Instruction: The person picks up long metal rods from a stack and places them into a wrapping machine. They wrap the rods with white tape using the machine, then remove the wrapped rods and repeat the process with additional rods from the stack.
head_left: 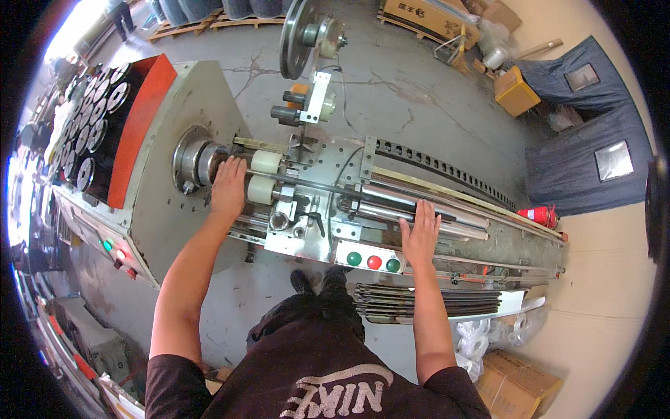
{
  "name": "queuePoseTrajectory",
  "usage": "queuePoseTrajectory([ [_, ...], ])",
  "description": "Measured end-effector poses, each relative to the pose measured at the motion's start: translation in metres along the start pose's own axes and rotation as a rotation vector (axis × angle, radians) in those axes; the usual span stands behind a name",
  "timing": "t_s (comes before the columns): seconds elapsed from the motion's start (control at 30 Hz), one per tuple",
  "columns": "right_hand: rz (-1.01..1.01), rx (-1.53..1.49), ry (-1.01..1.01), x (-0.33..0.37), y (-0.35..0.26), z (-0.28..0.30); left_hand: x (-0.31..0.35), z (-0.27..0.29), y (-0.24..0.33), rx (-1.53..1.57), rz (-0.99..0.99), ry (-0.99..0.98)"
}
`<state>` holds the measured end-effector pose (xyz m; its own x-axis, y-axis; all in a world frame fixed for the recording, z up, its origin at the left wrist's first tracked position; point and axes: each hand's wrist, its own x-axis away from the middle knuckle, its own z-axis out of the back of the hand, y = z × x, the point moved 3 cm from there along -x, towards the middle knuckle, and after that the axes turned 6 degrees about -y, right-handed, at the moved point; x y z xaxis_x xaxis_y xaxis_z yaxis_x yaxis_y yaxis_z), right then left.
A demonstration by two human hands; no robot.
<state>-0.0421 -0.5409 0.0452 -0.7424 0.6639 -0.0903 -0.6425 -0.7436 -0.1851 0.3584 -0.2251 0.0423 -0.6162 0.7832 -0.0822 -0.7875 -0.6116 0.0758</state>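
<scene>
A long dark rod [317,184] lies across the machine between white rollers and over two silver bars. My left hand [229,187] rests over the rod's left end beside the round metal chuck [198,159], fingers stretched out; its thumb is hidden. Just right of that hand sit a pair of white rollers [262,189]. My right hand [421,234] lies with spread fingers on the silver bars [457,229], by the right part of the rod. A carriage plate [301,241] with clamps and a black lever lies between my hands.
Green and red buttons [374,262] line the machine's front edge. Black cylinders with silver ends [91,133] stand on the headstock cabinet [174,91]. Below my right forearm lies a stack of dark rods [447,303]. A large wheel [296,42] rises behind, and a red extinguisher [537,216] stands right.
</scene>
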Motion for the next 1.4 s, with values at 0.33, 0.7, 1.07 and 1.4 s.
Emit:
queuePoseTrajectory([
  [0.33,-0.152,0.08,-0.076,0.003,0.037,0.004,0.001,0.0,-0.004,-0.03,-0.018,-0.069],
  [0.7,-0.152,0.144,-0.073,0.001,0.036,0.004,-0.008,-0.005,-0.022,-0.018,-0.076,-0.092],
  [1.07,-0.107,0.196,-0.024,-0.001,0.016,-0.001,-0.015,-0.008,-0.058,0.053,-0.051,-0.179],
  [1.4,-0.141,0.213,-0.048,0.001,-0.004,-0.002,-0.022,-0.012,-0.076,0.123,-0.098,-0.278],
])
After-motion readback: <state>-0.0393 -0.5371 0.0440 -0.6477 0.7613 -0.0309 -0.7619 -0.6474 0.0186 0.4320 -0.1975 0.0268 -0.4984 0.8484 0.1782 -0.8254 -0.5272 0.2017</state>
